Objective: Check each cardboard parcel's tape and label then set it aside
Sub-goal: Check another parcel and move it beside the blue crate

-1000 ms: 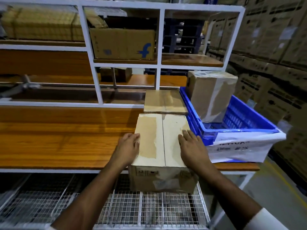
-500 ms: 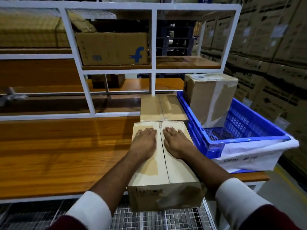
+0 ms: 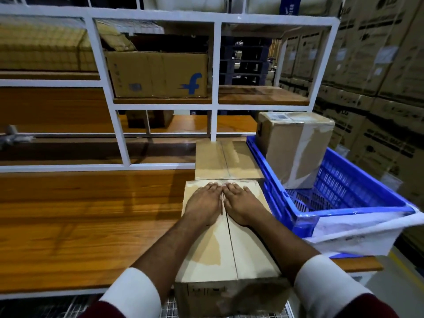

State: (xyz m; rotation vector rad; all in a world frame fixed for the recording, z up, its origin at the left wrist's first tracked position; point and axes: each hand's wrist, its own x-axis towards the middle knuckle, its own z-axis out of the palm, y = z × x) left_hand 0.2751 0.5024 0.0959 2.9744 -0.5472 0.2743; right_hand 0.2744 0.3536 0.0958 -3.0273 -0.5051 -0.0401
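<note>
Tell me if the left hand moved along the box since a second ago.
Yes. The left hand slid from the box's left edge to its centre seam and toward its far end.

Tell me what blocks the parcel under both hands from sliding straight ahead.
A second parcel lies flat right behind the parcel under the left hand and right hand; the blue crate hems its right side.

The near cardboard parcel [image 3: 229, 253] lies flat at the worktop's front edge, clear tape along its top seam. A second taped parcel [image 3: 226, 160] lies touching behind it.
</note>
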